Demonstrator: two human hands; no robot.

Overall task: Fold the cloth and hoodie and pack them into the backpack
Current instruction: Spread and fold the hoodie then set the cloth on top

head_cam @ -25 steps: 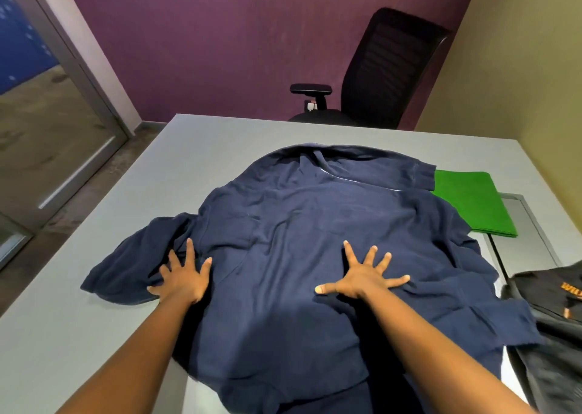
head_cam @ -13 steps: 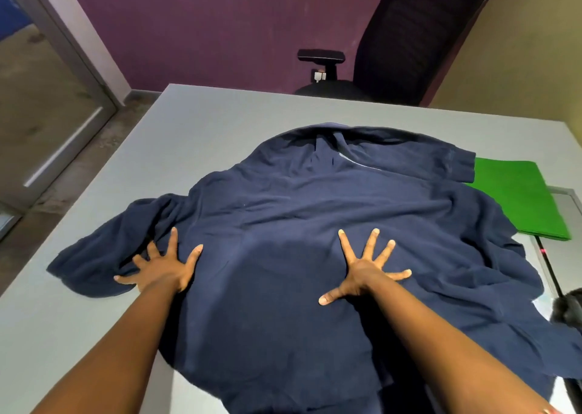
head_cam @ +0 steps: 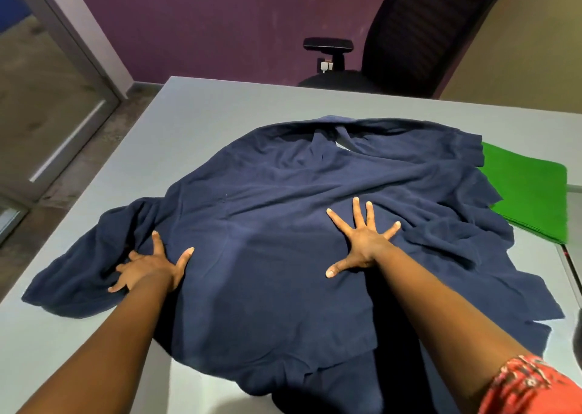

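The right hand (head_cam: pixel 362 240) lies flat on the navy hoodie (head_cam: pixel 283 224), fingers straight and fanned wide, thumb stretched out toward the person's left; it holds nothing and only presses down on the fabric. The left hand (head_cam: pixel 151 267) rests on the hoodie's left side where the body meets the sleeve, thumb and forefinger spread flat; its other fingers sink into the rumpled fabric, and whether they pinch any of it cannot be told.

Between the two hands the hoodie's body lies fairly smooth. Left of the left hand a sleeve trails out in folds toward the table's edge. Beyond the right hand the fabric runs up to the hood, at the far end, and to the right it bunches in wrinkles. Past those wrinkles, a folded green cloth (head_cam: pixel 529 193) lies flat, its near corner tucked under the hoodie's edge. All of it sits on a grey table (head_cam: pixel 220 105). Beyond the far edge stands a black office chair (head_cam: pixel 409 35) against a purple wall (head_cam: pixel 204 20).
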